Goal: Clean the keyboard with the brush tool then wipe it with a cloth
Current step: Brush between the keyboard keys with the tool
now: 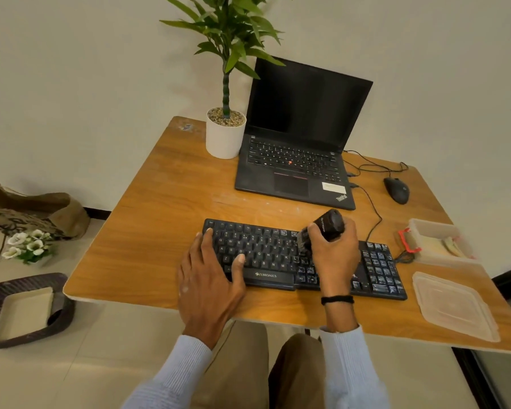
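Plain off-white wall (71, 69) across upper frame, wooden table (160, 202) at centre, pale tiled floor (86, 364) lower left, dark skirting (98, 213) mid-left.

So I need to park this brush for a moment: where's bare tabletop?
Widest: bare wood left of the keyboard, up to the plant pot. Also the strip between keyboard and laptop. Right side is crowded: mouse, cables, open container, its lid.

keyboard (266, 252): middle keys hidden under right hand (334, 255) and brush (328, 224) | near-left corner under left hand (210, 278) | plant (233, 31): top cut off | basket (0, 314): cut at left edge | box (434, 240) at counter's right edge: contents blurred
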